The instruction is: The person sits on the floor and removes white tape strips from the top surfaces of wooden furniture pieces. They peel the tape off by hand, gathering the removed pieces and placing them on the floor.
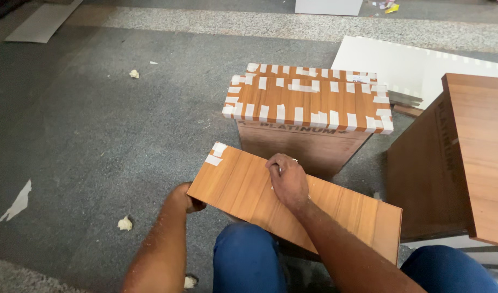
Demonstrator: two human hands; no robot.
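A long wood-grain laminate panel (pixel 249 190) rests tilted across my knees, with two strips of white tape at its far left corner. My left hand (pixel 185 199) grips the panel's near left edge from below, mostly hidden under it. My right hand (pixel 287 179) lies palm down on top of the panel near its far edge, fingers bent, with a small bit of white tape at the fingertips. Just beyond stands a brown box-like cabinet piece (pixel 308 108) whose top panels are covered with several white tape strips.
A larger brown wooden cabinet (pixel 466 163) stands at the right. A white board (pixel 406 65) lies on the floor behind it. The grey concrete floor (pixel 97 125) carries crumpled paper bits and tape scraps. My blue trousers show at the bottom.
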